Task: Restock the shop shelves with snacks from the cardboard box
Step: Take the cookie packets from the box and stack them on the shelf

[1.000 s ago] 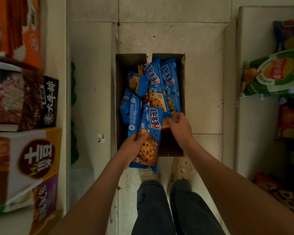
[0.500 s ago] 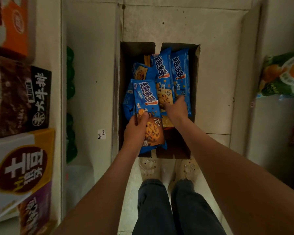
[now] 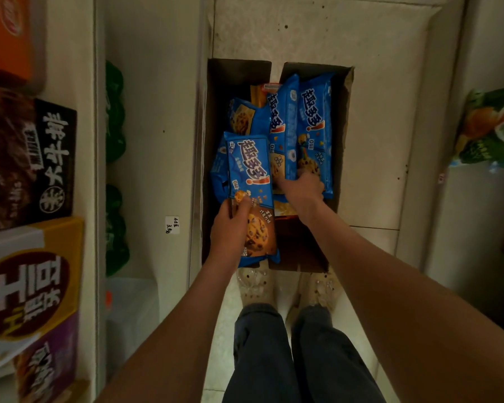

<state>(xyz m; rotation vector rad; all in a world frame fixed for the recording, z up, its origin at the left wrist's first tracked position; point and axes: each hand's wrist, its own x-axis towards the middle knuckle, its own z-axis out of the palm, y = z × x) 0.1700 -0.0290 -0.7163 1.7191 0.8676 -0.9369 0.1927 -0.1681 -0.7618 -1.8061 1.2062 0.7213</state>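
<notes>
**Cardboard box** (image 3: 344,117): open on the floor (image 3: 303,33) of the aisle, between the left shelf (image 3: 154,112) and the right shelf (image 3: 460,228), just beyond the shoes (image 3: 256,286). Well stocked with blue cookie packs. Near right corner bare to the bottom.

**Lifted pack** (image 3: 252,170): raised over the left side of the box, label up. Near end held in the left grip (image 3: 230,231), thumb across the face and fingers curled underneath. Not touching either shelf.

**Right grip** (image 3: 301,189): down at the near ends of two upright packs (image 3: 314,120) on the right side of the box, fingers bent onto them. Cannot tell whether closed round one or merely resting.

**Other stock in the box:** a small pack (image 3: 242,117) at the far left, and another on edge along the left wall beneath the lifted pack. Something orange-yellow behind them, not identifiable.

**Surroundings:** on the left, boxed goods including a black carton (image 3: 56,158) and a yellow carton (image 3: 41,286), plus a price label (image 3: 172,224) on a lower shelf edge. On the right, green bags (image 3: 492,126).

**Assessment:** judged early to midway. One pack out of the box, no blue pack seen on any shelf, bulk of the load unshelved. Left to do, by judgement: secure a second pack, carry to a shelf, repeat until the box is empty. Intended shelf spot not evident.
</notes>
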